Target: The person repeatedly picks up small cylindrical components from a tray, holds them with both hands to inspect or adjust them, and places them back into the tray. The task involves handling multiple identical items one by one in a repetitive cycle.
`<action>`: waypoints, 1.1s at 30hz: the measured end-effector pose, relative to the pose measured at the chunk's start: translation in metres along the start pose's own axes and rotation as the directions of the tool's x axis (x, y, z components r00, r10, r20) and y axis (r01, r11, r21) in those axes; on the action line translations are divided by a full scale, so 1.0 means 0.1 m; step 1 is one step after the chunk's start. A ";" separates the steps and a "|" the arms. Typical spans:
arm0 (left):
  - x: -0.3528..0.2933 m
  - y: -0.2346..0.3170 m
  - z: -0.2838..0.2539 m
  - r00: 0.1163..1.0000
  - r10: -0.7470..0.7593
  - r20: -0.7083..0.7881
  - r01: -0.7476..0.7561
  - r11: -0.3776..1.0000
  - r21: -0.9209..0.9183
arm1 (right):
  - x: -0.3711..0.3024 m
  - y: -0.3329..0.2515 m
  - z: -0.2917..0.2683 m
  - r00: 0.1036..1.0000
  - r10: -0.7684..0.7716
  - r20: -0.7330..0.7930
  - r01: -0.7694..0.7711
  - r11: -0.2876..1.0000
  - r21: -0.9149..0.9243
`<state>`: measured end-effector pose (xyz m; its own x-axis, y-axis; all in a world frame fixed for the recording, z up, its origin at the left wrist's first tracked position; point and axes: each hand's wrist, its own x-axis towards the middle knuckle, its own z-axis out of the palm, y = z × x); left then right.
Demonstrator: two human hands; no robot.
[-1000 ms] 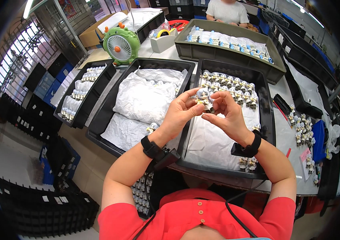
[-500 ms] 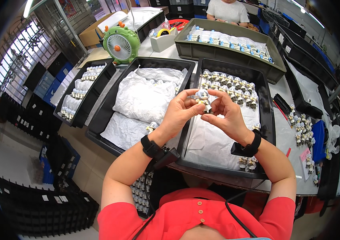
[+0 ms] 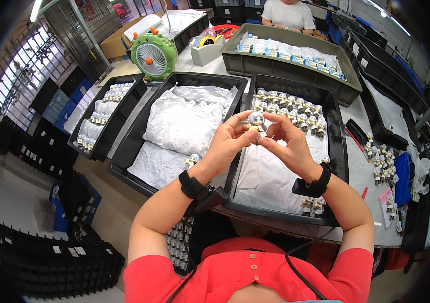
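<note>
Between the fingertips of both hands I hold one small figurine (image 3: 256,120) with a pale blue-grey head and a whitish-yellow body. My left hand (image 3: 231,135) pinches it from the left; my right hand (image 3: 289,137) grips it from the right, thumb near its base. Fingers cover part of its body. Both hands are above a black tray (image 3: 340,151) lined with white paper, where rows of similar figurines (image 3: 290,108) stand at the far end. A few more figurines (image 3: 313,206) lie in its near right corner.
Left of it, another black tray (image 3: 119,157) holds white paper sheets and figurines. Beyond are a green fan (image 3: 153,56), a tape dispenser (image 3: 208,52) and an olive bin (image 3: 285,66) of figurines. Loose figurines (image 3: 384,164) crowd the right side. A person (image 3: 288,15) sits across the table.
The figurine has turned or tilted slightly between my fingers, and my right thumb has shifted a little upward. My arms stay in nearly the same place.
</note>
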<state>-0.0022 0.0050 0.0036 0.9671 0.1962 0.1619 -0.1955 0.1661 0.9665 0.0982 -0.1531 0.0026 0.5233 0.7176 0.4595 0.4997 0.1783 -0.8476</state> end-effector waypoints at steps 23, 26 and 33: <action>0.02 -0.06 0.01 0.989 0.126 0.080 -0.137 0.979 0.152 | 0.04 0.06 -0.03 1.000 0.005 -0.026 0.000 0.979 0.202; 0.00 -0.02 -0.02 0.992 0.088 0.095 -0.104 0.979 0.176 | 0.04 0.07 -0.07 0.992 0.122 0.034 -0.126 0.961 0.247; -0.01 -0.02 0.01 0.992 0.104 0.073 -0.114 0.982 0.148 | 0.05 0.10 -0.06 0.990 0.131 0.055 -0.141 0.957 0.252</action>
<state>-0.0028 0.0032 0.0021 0.9508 0.1414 0.2755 -0.2781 -0.0018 0.9606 0.1098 -0.1523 -0.0016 0.5457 0.7706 0.3290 0.2308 0.2392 -0.9431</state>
